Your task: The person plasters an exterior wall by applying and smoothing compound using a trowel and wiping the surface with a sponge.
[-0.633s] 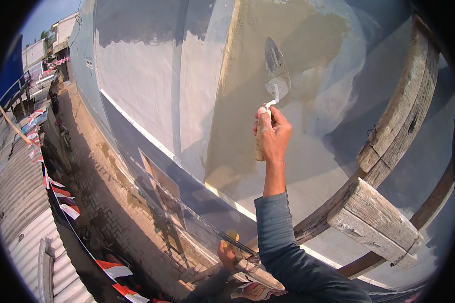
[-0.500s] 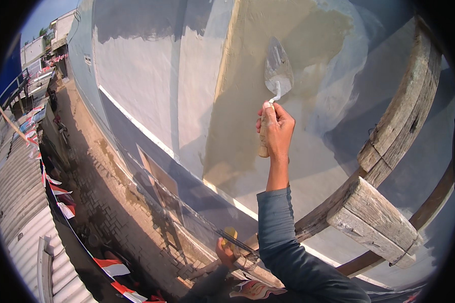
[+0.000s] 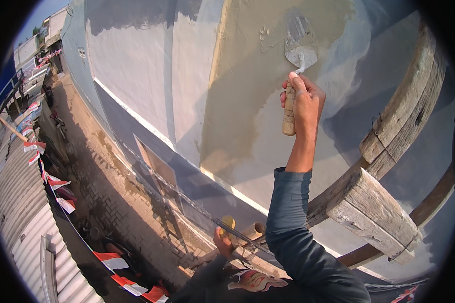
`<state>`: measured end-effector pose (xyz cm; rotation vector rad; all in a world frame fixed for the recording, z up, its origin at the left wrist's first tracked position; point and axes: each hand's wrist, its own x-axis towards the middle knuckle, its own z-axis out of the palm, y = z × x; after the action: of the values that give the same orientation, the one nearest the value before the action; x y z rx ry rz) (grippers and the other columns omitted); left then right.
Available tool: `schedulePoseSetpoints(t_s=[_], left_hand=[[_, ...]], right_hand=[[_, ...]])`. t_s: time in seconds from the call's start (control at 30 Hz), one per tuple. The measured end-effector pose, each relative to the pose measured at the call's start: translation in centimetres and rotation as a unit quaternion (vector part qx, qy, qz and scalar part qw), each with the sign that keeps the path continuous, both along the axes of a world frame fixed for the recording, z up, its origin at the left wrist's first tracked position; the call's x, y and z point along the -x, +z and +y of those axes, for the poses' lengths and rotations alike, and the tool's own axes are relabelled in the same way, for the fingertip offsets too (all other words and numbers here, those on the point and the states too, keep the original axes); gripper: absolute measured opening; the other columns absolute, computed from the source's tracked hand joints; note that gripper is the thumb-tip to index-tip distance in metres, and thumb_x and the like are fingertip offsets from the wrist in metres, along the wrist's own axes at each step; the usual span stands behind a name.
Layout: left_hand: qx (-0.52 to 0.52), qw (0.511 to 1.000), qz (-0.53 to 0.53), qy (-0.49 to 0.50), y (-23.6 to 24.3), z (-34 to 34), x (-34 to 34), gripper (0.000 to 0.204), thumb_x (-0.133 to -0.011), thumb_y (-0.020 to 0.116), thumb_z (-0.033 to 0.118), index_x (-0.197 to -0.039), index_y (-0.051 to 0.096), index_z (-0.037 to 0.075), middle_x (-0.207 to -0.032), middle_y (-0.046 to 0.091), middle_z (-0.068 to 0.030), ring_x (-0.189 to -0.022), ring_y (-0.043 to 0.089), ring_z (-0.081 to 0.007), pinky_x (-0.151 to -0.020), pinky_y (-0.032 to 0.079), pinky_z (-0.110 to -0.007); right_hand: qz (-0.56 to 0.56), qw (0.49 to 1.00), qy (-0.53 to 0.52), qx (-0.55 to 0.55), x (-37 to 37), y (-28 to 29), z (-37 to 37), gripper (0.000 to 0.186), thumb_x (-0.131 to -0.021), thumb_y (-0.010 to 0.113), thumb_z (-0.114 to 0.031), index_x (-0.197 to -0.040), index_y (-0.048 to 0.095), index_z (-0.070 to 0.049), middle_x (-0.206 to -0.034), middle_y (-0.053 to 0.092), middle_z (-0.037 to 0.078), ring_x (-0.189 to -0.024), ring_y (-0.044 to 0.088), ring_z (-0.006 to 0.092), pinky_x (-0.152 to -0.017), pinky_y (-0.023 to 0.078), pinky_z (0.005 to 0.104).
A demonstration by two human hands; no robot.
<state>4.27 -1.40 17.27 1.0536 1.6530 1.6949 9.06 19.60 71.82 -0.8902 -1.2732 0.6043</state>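
My right hand (image 3: 304, 98) is closed around the wooden handle of a pointed trowel (image 3: 302, 43), whose blade lies against damp, grey-beige plaster (image 3: 237, 111) on the wall. A rough patch of plaster (image 3: 271, 38) shows just left of the blade. Low in the view, my left hand (image 3: 223, 243) is beside a dark cable or rod and has its fingers on a small yellow thing (image 3: 228, 222). Its exact kind is too small to make out. The left forearm is in shadow.
Weathered wooden beams (image 3: 374, 214) tied with wire stand close on the right, beside my right arm. A bamboo pole end (image 3: 255, 230) is near my left hand. Far below on the left are a paved alley (image 3: 111, 197), a corrugated roof (image 3: 28, 222) and red-and-white flags (image 3: 111, 260).
My right hand has moved the trowel up and to the right across the wall. A rough plaster patch now shows left of the blade. The left hand keeps the yellow thing.
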Motion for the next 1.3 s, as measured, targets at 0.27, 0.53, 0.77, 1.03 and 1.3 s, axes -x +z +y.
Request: schedulePoseSetpoints(t_s=[0.27,0.53,0.77,1.03,1.3], left_hand=[[-0.041,0.998,0.031,0.034,-2.7,0.5,-0.8,0.041,-0.084,0.071,0.020,-0.114,0.059,-0.005,-0.105,0.063,-0.0237,-0.102,0.062,-0.0415,-0.093,0.048,-0.043],[-0.049,0.996,0.055,0.049,1.1,0.1,-0.2,0.037,-0.086,0.069,0.014,-0.115,0.059,-0.006,-0.102,0.064,-0.0236,-0.099,0.062,-0.0389,-0.090,0.048,-0.043],[0.009,1.000,-0.024,-0.004,-1.5,0.5,-0.2,0.033,-0.088,0.068,0.011,-0.115,0.060,-0.005,-0.105,0.065,-0.0232,-0.101,0.062,-0.0396,-0.091,0.048,-0.043],[-0.021,0.990,-0.136,0.024,-5.2,1.1,-0.6,0.039,-0.085,0.073,0.013,-0.116,0.059,-0.005,-0.107,0.065,-0.0233,-0.101,0.062,-0.0399,-0.093,0.048,-0.042],[0.020,0.994,-0.111,0.002,-2.0,0.6,-1.3,0.044,-0.082,0.075,0.018,-0.116,0.057,-0.004,-0.105,0.065,-0.0209,-0.101,0.063,-0.0340,-0.092,0.049,-0.040]], right_hand=[[-0.019,0.995,0.089,0.031,1.3,-1.6,0.1,0.031,-0.094,0.066,-0.024,-0.078,0.065,0.002,-0.070,0.061,0.006,-0.052,0.056,0.0121,-0.048,0.046,0.0283],[-0.012,0.999,0.000,0.045,1.0,-2.8,-0.2,0.027,-0.095,0.066,-0.024,-0.087,0.068,0.002,-0.074,0.063,0.006,-0.054,0.057,0.0123,-0.048,0.046,0.0266],[-0.004,0.998,0.069,0.008,0.5,-1.5,-1.3,0.026,-0.095,0.066,-0.024,-0.094,0.071,0.001,-0.076,0.064,0.006,-0.055,0.058,0.0123,-0.049,0.047,0.0264],[-0.010,1.000,0.000,0.018,0.7,0.5,0.2,0.027,-0.093,0.067,-0.024,-0.087,0.070,0.003,-0.074,0.064,0.007,-0.055,0.058,0.0128,-0.049,0.047,0.0278],[0.004,0.990,0.134,0.054,-0.2,-1.8,3.7,0.028,-0.094,0.066,-0.021,-0.102,0.068,0.006,-0.077,0.062,0.008,-0.054,0.057,0.0140,-0.046,0.044,0.0281]])
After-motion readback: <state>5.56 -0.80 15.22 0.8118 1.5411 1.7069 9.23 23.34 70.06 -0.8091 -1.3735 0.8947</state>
